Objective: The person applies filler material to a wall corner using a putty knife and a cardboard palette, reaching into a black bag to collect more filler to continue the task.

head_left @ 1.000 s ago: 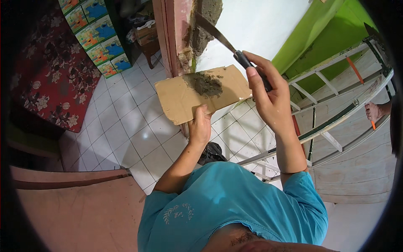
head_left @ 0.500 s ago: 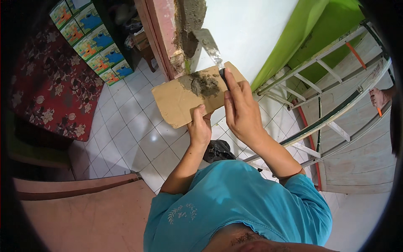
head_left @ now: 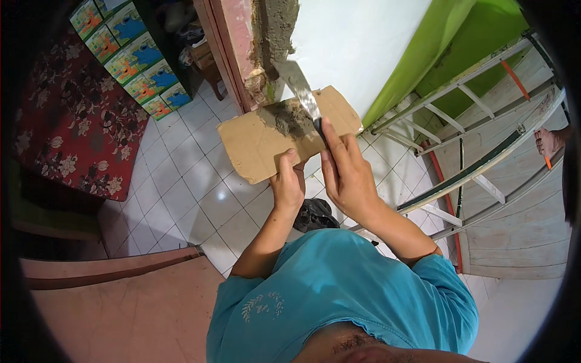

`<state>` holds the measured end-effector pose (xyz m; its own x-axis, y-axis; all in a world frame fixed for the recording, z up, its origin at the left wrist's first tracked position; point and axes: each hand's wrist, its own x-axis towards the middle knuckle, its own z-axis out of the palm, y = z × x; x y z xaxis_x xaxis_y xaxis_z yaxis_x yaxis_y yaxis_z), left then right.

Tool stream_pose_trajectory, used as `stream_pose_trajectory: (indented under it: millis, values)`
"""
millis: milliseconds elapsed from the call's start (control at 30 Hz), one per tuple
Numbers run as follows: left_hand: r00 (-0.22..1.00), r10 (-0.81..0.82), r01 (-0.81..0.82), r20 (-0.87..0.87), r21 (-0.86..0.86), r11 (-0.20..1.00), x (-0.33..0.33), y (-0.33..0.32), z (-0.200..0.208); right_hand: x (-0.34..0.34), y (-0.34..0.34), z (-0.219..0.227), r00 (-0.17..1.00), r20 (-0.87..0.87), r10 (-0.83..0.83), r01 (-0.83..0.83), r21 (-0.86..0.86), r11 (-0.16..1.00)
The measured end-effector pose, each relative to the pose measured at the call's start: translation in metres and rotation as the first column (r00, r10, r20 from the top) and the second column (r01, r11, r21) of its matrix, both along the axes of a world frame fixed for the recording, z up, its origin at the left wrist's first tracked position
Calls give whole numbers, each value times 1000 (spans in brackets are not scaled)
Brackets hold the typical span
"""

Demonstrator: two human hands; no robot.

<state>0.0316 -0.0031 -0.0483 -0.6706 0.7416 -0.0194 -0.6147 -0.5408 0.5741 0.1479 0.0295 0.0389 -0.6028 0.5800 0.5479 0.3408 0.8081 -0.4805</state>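
Observation:
My left hand (head_left: 288, 181) grips the near edge of a piece of tan cardboard (head_left: 249, 150), thumb on top and fingers hidden beneath. A small heap of wet grey mortar (head_left: 292, 121) lies on the cardboard, partly covered by the blade above it. In my right hand (head_left: 348, 172) is a putty knife (head_left: 304, 91), its dark handle under my fingers and its smeared metal blade pointing away toward the wall. Beyond the blade's tip runs a strip of rough grey mortar (head_left: 279, 30) along the wall corner beside the pink door frame (head_left: 225, 54).
A metal ladder (head_left: 472, 160) leans at the right, where another person's hand (head_left: 549, 142) shows. A black plastic bag (head_left: 316, 215) rests on the tiled floor (head_left: 181, 175). At left are a red floral cloth (head_left: 78, 133) and stacked colourful boxes (head_left: 134, 54). A pink panel (head_left: 121, 308) stands near left.
My right hand has drawn the putty knife down and back from the mortar strip, so the blade now hangs over the heap. The left hand and cardboard stay nearly still.

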Motion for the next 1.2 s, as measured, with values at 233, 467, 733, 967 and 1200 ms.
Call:
stream_pose_trajectory:
  millis: [233, 467, 733, 967, 1200]
  values:
    - [1000, 5, -5, 3, 68, 998, 0, 2, -3, -1, 3, -13, 999, 42, -16, 16, 3, 1000]
    - [1000, -12, 10, 13, 104, 994, -2, 3, -8, 5, 5, -6, 997, 72, -18, 20, -29, 999]
    - [999, 28, -31, 37, 64, 997, 1, 4, -5, 5, 2, -20, 997, 75, -1, 1, 3, 1000]
    - [999, -15, 13, 32, 48, 999, 0, 5, -16, 17, 8, 9, 991, -119, 58, -83, -221, 972]
    - [1000, -1, 1, 3, 7, 1000, 1, 4, -15, 16, 21, 52, 972, -214, 101, -212, -598, 773]
